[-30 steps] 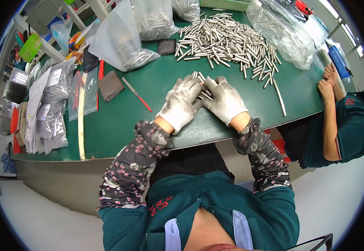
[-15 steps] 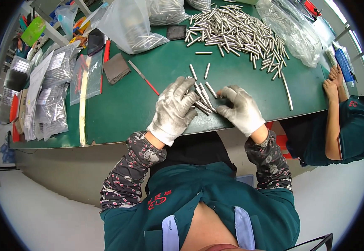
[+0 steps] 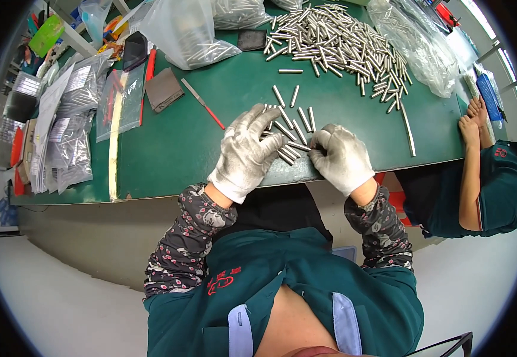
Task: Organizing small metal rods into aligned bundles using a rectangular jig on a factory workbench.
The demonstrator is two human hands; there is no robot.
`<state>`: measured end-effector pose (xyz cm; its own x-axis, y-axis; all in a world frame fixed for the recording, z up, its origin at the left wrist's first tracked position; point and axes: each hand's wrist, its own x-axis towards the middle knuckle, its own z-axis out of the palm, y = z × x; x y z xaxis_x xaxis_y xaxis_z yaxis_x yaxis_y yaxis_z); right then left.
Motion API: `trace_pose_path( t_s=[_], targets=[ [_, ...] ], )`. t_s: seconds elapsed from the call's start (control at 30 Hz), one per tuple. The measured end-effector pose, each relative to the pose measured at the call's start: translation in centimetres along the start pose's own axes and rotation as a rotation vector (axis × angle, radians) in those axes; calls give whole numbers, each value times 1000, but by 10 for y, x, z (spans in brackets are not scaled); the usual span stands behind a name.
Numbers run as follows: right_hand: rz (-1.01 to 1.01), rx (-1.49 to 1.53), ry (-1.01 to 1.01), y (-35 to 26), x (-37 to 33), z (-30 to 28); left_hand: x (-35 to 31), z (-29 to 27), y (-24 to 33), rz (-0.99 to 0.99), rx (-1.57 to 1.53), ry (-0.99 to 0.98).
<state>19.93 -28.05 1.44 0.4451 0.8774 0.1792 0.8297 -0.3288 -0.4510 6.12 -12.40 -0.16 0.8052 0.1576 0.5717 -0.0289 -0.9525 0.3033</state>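
Note:
Between my two gloved hands lies a loose group of short, smooth metal pins (image 3: 300, 132) on the green table. My left hand (image 3: 245, 153), in a greyish-white glove, is curled over pins at the group's left side. Pin ends show past its fingertips and by its thumb; its palm side is hidden. On the right side of the group, my right hand (image 3: 343, 159) has its thumb and fingers drawn together at the end of a metal pin (image 3: 299, 146). Two more pins lie just beyond the group, and another single pin (image 3: 290, 71) sits farther off.
A large heap of pins (image 3: 341, 47) spreads at the back, near clear plastic bags (image 3: 190, 35). A red-handled file-like tool (image 3: 203, 104) and brown cloth-like square (image 3: 164, 90) lie left. A metal strip (image 3: 407, 128) lies right, near another person's hands (image 3: 475, 119).
The pins between my hands have spread apart, with more lying separately near my right hand. My right fingers have come closer together. My left hand stays nearly in place.

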Motion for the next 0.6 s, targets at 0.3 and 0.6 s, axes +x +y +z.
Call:
trace_pose_path(
  t_s=[0.3, 0.6],
  targets=[
    [-88, -6, 36, 1, -1, 5, 0, 5, -2, 5, -14, -1],
    [7, -29, -29, -17, 9, 8, -3, 2, -1, -33, 11, -10]
  ],
)
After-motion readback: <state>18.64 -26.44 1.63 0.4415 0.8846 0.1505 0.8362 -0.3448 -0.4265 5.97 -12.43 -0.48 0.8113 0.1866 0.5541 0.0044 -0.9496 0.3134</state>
